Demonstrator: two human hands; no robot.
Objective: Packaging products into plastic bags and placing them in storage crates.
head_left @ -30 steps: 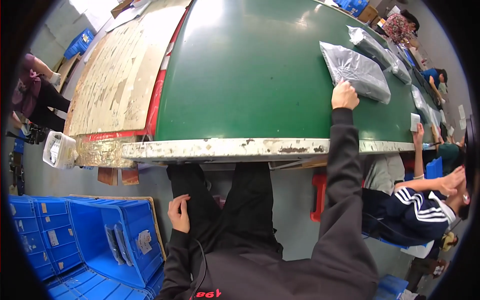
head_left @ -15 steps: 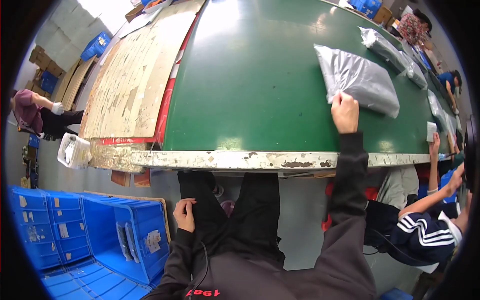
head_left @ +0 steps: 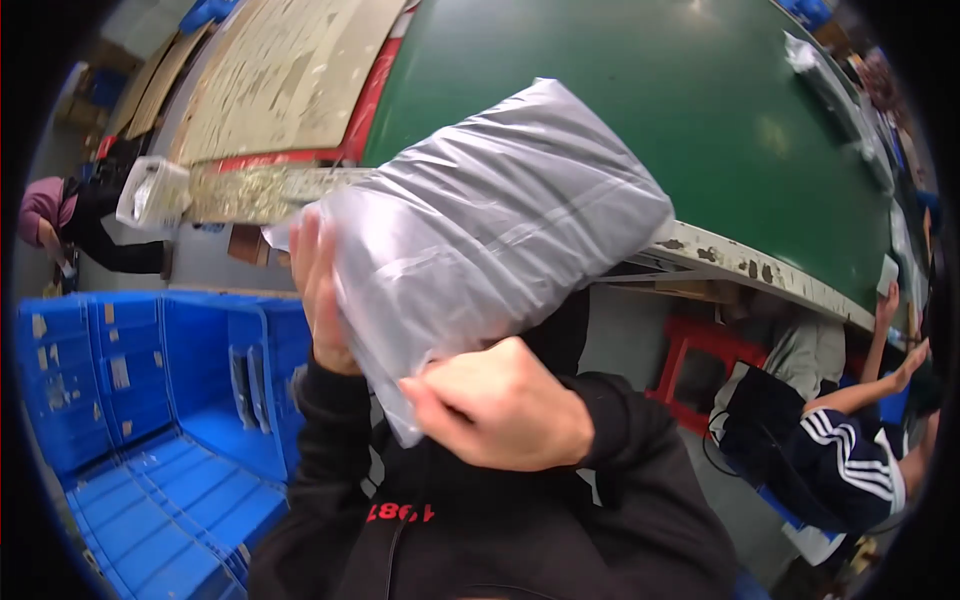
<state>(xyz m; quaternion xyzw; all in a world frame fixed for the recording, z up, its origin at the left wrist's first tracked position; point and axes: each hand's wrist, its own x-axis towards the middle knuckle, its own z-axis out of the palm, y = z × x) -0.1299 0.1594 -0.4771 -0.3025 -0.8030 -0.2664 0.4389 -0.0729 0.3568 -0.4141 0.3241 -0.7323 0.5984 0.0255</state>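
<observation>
Pulled off the green table point(head_left: 640, 110), the grey plastic bag point(head_left: 490, 230) now hangs close before the chest, right hand point(head_left: 505, 405) clenched on its lower edge at 6 o'clock. Left hand point(head_left: 318, 295) grips its 9 o'clock side; blue crates point(head_left: 150, 400) sit beyond at 8 o'clock.

Plastic-wrapped parcel point(head_left: 490, 240) is held up betw. both hands: left hand point(head_left: 318, 290) on its left edge, right hand point(head_left: 500, 405) under its lower end. Table point(head_left: 700, 130) lies behind parcel. Crates point(head_left: 140, 400) sit left of left hand. Seated co-worker point(head_left: 830, 450) is right of right hand.
</observation>
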